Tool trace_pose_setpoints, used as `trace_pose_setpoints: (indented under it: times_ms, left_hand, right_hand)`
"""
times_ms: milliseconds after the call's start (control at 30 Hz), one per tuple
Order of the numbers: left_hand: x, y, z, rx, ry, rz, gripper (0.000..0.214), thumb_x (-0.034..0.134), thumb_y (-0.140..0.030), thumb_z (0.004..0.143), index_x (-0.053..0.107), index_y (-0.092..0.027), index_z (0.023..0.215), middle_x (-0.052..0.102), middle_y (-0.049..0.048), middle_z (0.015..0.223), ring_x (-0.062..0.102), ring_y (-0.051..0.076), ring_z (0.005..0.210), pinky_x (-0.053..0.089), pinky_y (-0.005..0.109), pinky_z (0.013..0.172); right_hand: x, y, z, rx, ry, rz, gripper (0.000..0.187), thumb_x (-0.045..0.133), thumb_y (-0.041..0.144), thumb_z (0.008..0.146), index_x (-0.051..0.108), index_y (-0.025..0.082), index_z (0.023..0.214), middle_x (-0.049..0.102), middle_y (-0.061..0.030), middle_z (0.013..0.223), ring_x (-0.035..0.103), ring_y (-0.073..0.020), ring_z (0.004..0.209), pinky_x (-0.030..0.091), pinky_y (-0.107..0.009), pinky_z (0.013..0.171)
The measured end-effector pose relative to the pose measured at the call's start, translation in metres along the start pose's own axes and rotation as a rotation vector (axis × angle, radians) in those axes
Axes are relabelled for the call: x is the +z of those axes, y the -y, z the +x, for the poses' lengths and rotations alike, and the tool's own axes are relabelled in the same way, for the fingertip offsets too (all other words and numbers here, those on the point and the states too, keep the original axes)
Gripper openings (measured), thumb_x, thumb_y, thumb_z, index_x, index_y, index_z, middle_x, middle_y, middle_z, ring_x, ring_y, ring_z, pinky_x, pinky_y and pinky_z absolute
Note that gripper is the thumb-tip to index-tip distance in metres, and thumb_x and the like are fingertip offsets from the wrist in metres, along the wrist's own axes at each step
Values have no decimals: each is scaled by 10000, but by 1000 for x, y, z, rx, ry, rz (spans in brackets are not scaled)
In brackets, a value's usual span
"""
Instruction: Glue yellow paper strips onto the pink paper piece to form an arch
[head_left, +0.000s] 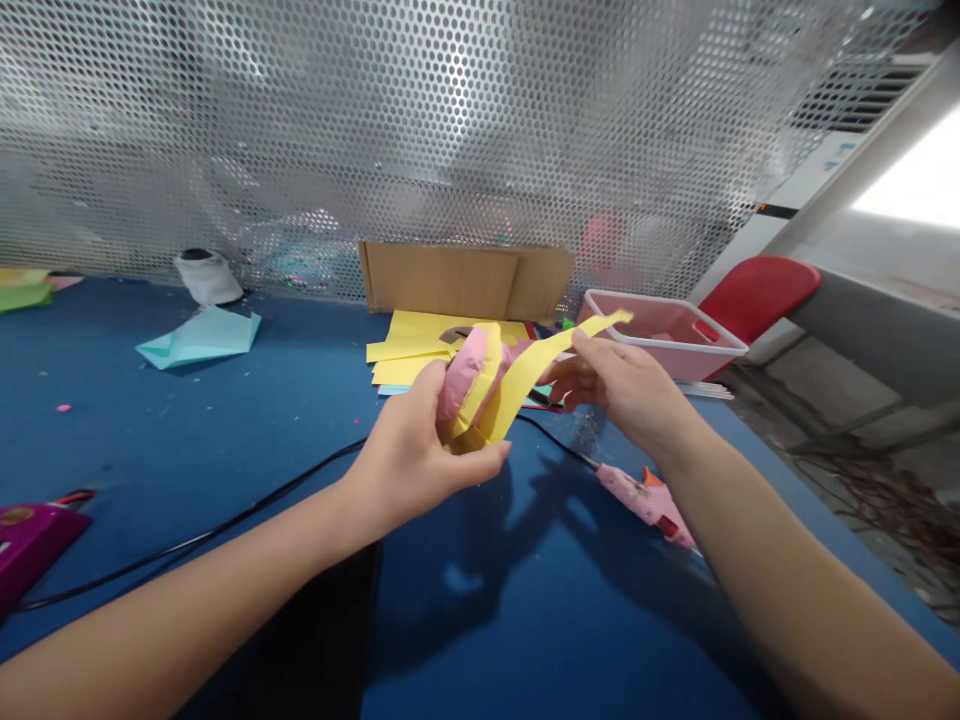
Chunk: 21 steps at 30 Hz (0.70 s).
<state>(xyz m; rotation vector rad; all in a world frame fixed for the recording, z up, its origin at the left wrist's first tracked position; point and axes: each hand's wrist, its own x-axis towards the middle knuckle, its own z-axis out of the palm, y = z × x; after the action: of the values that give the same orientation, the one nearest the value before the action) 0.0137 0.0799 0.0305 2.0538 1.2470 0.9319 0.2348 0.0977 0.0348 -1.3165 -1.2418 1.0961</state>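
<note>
My left hand (pixel 409 450) is closed around a pink paper piece (pixel 463 378) of rounded shape with a yellow band along it. From that piece a yellow paper strip (pixel 525 375) runs up to the right. My right hand (pixel 622 390) pinches the strip near its far end between thumb and fingers. Both hands hold the work above the blue table. How the strip joins the pink piece is partly hidden by my left fingers. Below my right hand lies a pink glue gun (pixel 637 495) with its nozzle pointing left.
Yellow paper sheets (pixel 420 335) lie behind my hands, before a cardboard piece (pixel 465 280). A pink basket (pixel 660 330) stands at the right. Light blue paper (pixel 202 338) and a white object (pixel 208 278) sit left. A black cable (pixel 277 495) crosses toward a purple device (pixel 37 545).
</note>
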Motion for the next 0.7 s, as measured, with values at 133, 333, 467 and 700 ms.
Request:
trace_pose_setpoints:
  times_ms: [133, 333, 467, 700]
  left_hand:
    - [4, -2, 0, -20, -15, -188, 418, 759, -373, 646, 519, -186, 932, 655, 16, 863, 592, 158, 716, 470, 251, 596]
    - [10, 0, -7, 72, -91, -68, 398, 751, -335, 611, 497, -206, 888, 628, -26, 754, 570, 136, 623, 427, 226, 527]
    - [9, -1, -11, 168, -134, 104, 348, 719, -276, 583, 443, -222, 787, 580, -46, 697, 526, 128, 582, 377, 229, 512]
    - [9, -2, -11, 155, -112, 167, 355, 705, -332, 597, 388, -230, 721, 569, -31, 675, 536, 149, 588, 372, 260, 535]
  right_hand:
    - [11, 15, -24, -171, 122, -128, 417, 537, 582, 846, 647, 196, 732, 654, -36, 680, 597, -139, 585, 477, -265, 546]
    - [33, 23, -56, -245, 246, -464, 271, 599, 402, 838, 656, 195, 673, 627, -8, 644, 539, -124, 580, 417, -243, 515]
    - [44, 18, -60, -112, 293, -386, 137, 578, 246, 769, 628, 190, 654, 628, -2, 634, 584, -141, 603, 438, -238, 514]
    - [48, 12, -54, -49, 303, -248, 87, 530, 177, 686, 608, 186, 648, 604, 14, 626, 608, -143, 659, 475, -231, 572]
